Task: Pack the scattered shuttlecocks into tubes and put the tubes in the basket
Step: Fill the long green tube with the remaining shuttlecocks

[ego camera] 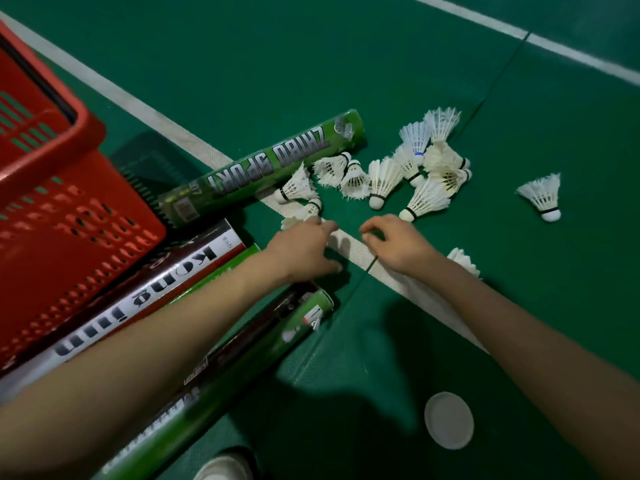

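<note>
Several white shuttlecocks [384,178] lie in a loose pile on the green court floor, with one apart at the right [543,195] and one half hidden behind my right forearm [464,259]. A green "ZHIBO SPORT" tube [263,168] lies just left of the pile. My left hand [304,249] reaches over the white line, its fingertips touching a shuttlecock [304,213] at the pile's near edge. My right hand [394,242] hovers beside it, fingers curled and holding nothing. The red basket [86,140] stands at the left.
More tubes lie near me under my left forearm: a black-and-white "Kong" tube [145,296] and a dark green one [277,330]. A white round tube cap [449,420] rests on the floor at lower right, another [221,469] at the bottom edge. White court lines cross the floor.
</note>
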A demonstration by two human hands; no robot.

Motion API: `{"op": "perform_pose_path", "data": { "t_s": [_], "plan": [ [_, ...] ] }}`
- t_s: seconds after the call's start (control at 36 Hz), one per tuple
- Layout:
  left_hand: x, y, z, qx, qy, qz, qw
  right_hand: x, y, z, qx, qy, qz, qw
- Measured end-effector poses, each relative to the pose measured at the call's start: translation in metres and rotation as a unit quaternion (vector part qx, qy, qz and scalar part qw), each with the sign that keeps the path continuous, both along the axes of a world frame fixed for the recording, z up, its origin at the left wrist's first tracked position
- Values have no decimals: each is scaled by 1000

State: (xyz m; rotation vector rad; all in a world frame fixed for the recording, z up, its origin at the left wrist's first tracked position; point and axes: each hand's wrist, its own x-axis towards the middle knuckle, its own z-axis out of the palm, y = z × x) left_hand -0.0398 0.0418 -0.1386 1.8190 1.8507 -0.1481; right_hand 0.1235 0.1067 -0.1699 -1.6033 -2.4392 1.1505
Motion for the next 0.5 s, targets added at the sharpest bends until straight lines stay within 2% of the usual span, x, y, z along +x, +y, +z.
{"op": "perform_pose_path", "data": {
  "t_s": [0.11, 0.25, 0.33, 0.5],
  "plan": [
    [-5, 37, -5, 62, -39, 32, 997, 0, 23, -1, 35, -37, -5, 999],
    [-30, 77, -13, 137, 19, 74, 988, -6, 41, 3, 92, -61, 6, 994],
    [-48, 97, -20, 130, 34, 118, 984, -15, 53, 2, 124, -90, 34, 988],
    [-72, 115, -41, 104, 53, 181, 977, -32, 73, -7, 127, -136, 78, 979]
  ]
}}
